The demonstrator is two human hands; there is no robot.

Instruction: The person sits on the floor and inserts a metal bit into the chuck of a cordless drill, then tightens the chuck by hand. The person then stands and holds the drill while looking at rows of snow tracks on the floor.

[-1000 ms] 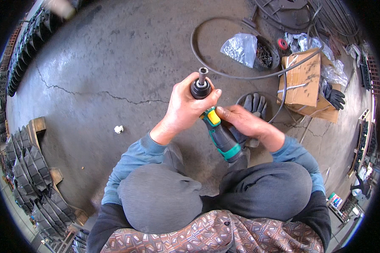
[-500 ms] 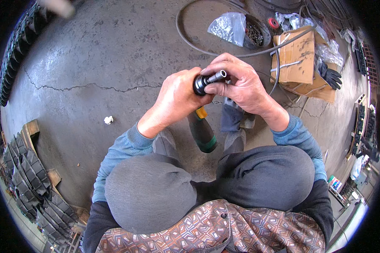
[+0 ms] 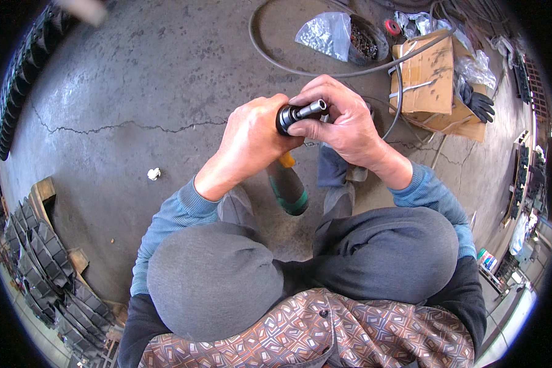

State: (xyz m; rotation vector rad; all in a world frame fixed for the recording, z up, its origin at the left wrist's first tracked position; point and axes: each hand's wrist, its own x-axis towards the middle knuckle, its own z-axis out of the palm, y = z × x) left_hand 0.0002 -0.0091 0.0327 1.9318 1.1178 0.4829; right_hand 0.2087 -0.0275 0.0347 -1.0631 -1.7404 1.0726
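In front of my knees I hold a cordless driver with a dark handle (image 3: 288, 189) that has a green band and a yellow patch. My left hand (image 3: 254, 132) is wrapped round its body, hiding most of it. A round black chuck (image 3: 285, 119) shows between my hands. From the chuck, a silver socket bit (image 3: 313, 108) points up and to the right, its hollow end outward. The thumb and fingers of my right hand (image 3: 343, 122) are closed about the chuck and the base of the bit.
A clear bag of small metal parts (image 3: 326, 35) and a dark tub (image 3: 363, 43) stand beyond, near a looping hose (image 3: 254, 37). A cardboard box (image 3: 423, 76) with a black glove (image 3: 479, 105) sits at right. Stacked black metal pieces (image 3: 40, 245) lie at left.
The view has shifted slightly, so everything sits a little farther left and higher. My hands keep the same hold on the driver; the bit's tilt is nearly unchanged.
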